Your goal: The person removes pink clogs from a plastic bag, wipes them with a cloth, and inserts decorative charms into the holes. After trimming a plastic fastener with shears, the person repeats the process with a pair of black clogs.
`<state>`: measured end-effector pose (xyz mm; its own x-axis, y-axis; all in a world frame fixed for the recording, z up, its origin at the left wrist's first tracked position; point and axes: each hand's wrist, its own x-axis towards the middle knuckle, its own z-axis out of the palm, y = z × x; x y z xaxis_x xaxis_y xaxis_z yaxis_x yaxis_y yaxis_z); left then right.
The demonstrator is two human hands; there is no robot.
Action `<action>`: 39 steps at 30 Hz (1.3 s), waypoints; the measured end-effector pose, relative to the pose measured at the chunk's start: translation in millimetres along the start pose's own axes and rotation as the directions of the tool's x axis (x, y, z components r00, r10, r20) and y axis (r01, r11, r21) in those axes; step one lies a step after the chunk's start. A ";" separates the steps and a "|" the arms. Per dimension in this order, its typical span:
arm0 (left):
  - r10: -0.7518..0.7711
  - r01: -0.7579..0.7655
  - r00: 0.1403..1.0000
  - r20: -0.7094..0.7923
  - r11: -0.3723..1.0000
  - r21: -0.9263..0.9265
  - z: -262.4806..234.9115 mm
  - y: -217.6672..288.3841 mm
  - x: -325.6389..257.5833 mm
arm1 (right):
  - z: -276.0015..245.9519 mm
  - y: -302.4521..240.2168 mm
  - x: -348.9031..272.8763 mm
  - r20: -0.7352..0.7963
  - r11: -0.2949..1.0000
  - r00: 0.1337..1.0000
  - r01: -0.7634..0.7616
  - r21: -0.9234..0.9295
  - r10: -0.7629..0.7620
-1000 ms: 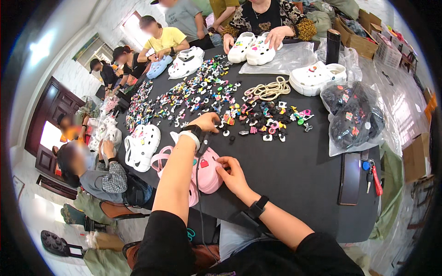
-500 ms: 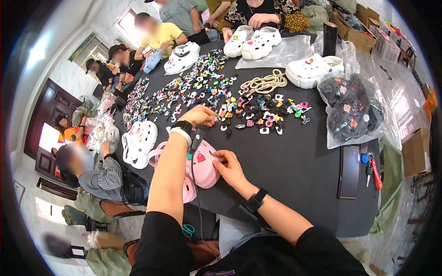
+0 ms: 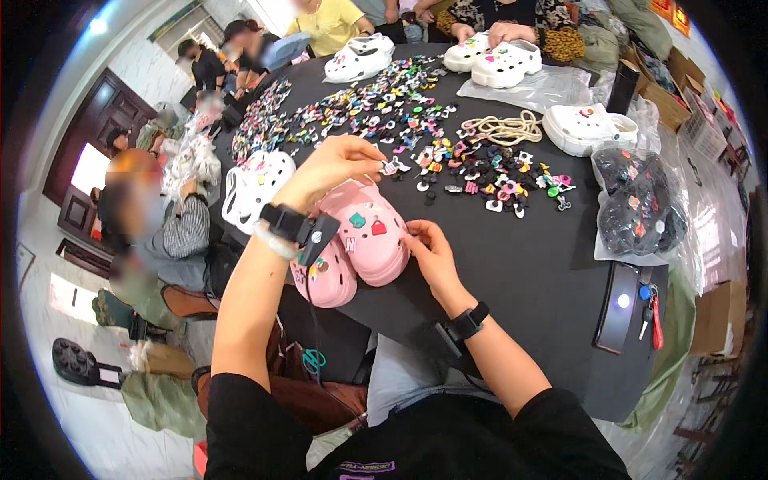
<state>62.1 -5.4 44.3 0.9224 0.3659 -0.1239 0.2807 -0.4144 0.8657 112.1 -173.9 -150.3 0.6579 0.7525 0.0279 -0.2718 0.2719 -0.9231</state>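
Observation:
A pair of pink clogs lies in front of me at the table's near edge. The right pink clog point(image 3: 382, 260) carries a green charm, a red bag-shaped charm and a white letter charm; the left pink clog point(image 3: 330, 288) is partly hidden by my left wrist. My right hand point(image 3: 432, 254) grips the side of the right clog between thumb and fingers. Above the clogs, my left hand point(image 3: 346, 164) pinches a small pink-and-white shoe charm point(image 3: 394, 166) at its fingertips. Loose shoe charms point(image 3: 512, 178) are heaped just beyond.
White clogs point(image 3: 260, 188) stand left, with others point(image 3: 584, 128) at the far side. A cord bundle point(image 3: 504, 128), bagged black clogs point(image 3: 640, 204), a phone point(image 3: 616, 308) and keys point(image 3: 646, 320) lie on the right. Other people sit around the black table point(image 3: 512, 288).
The view has shifted, so the table sits higher and further right. My left hand has drawn back from the charm pile, and a charm now shows at its fingertips. My right hand stays on the clog.

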 end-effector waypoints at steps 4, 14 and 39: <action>0.044 -0.008 0.981 -0.191 0.983 0.185 -0.5 -9.9 -60.8 | 1.9 -16.8 -4.0 -0.003 0.994 0.994 -0.109 0.010 0.109; -0.089 0.122 0.917 -0.388 0.991 0.062 46.6 -57.0 -108.2 | 1.3 -15.5 -6.0 0.049 0.997 0.996 -0.079 -0.024 0.080; 0.590 -0.040 0.763 -0.264 0.451 0.891 96.5 -69.9 -110.7 | 4.6 -10.9 -6.1 0.121 0.952 0.976 0.204 -0.230 -0.181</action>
<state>-34.0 -97.3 -49.3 0.7991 0.2549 0.5444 0.3263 -0.9446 -0.0366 107.8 -178.6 -138.6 0.6064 0.7580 0.2403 0.0372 0.2748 -0.9608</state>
